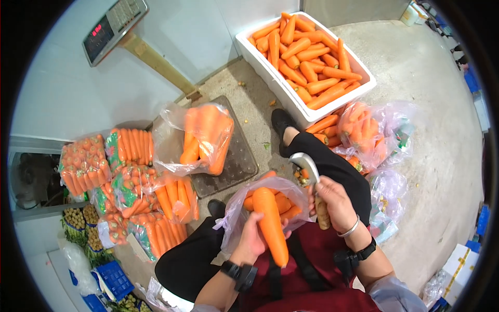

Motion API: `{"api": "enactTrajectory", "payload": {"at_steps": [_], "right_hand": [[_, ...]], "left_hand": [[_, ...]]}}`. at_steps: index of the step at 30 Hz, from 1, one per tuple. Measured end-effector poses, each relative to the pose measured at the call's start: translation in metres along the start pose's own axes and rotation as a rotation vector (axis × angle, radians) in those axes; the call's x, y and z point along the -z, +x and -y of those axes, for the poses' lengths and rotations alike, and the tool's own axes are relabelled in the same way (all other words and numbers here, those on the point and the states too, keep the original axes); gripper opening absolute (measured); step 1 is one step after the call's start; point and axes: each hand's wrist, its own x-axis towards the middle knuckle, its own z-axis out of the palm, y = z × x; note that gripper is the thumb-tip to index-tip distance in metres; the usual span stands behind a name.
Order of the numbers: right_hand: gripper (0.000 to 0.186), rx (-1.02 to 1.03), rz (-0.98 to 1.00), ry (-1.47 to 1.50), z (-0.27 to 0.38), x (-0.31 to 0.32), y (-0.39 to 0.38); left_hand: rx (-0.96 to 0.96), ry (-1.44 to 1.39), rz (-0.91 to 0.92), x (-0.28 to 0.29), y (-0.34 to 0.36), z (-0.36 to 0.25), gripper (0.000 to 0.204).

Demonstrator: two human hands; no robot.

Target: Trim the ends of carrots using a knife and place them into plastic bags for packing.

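Observation:
My left hand (250,238) is closed round a large orange carrot (272,229), held slanting above my lap. In my right hand (337,200) is a knife with a wooden handle (322,212) and a curved steel blade (305,164). The blade points up and away from me, apart from the carrot. Between my knees, just beyond the carrot, a clear plastic bag (232,214) gapes with several carrots inside. Small cut carrot tops (301,176) lie on the floor near the blade.
A white foam box (371,87) heaped with carrots stands ahead. Left of it, a scale platform (241,156) bears a bag of carrots (208,132); its display (100,34) is on a post. Packed carrot bags (86,164) pile up at left. More bagged carrots (364,130) lie right.

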Motion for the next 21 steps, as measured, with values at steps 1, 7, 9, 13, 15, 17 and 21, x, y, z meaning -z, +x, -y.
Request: {"api": "enactTrajectory", "payload": {"at_steps": [1, 7, 9, 13, 15, 17, 21], "right_hand": [[0.024, -0.010, 0.065, -0.025, -0.004, 0.002, -0.010], [0.034, -0.072, 0.133, -0.062, -0.010, 0.008, -0.066], [0.048, 0.024, 0.180, -0.231, 0.007, -0.002, -0.087], [0.059, 0.263, 0.277, -0.541, 0.004, 0.004, -0.104], [0.061, 0.299, 0.277, -0.611, 0.007, 0.006, -0.114], [0.066, 0.346, 0.275, -0.720, 0.008, 0.006, -0.122], [0.066, 0.427, 0.275, -0.832, 0.018, 0.004, -0.140]], "left_hand": [[-0.001, 0.021, 0.019, -0.005, -0.015, 0.005, 0.053], [-0.370, 1.047, 0.164, -0.031, -0.070, 0.016, 0.067], [-0.687, 1.418, 0.263, -0.047, -0.085, 0.020, 0.074], [-0.767, 1.758, 0.232, -0.065, -0.105, 0.029, 0.077], [-0.772, 1.911, 0.221, -0.071, -0.111, 0.034, 0.075], [-0.793, 1.953, 0.245, -0.071, -0.114, 0.039, 0.075], [-0.835, 2.096, 0.341, -0.065, -0.114, 0.041, 0.075]]}}
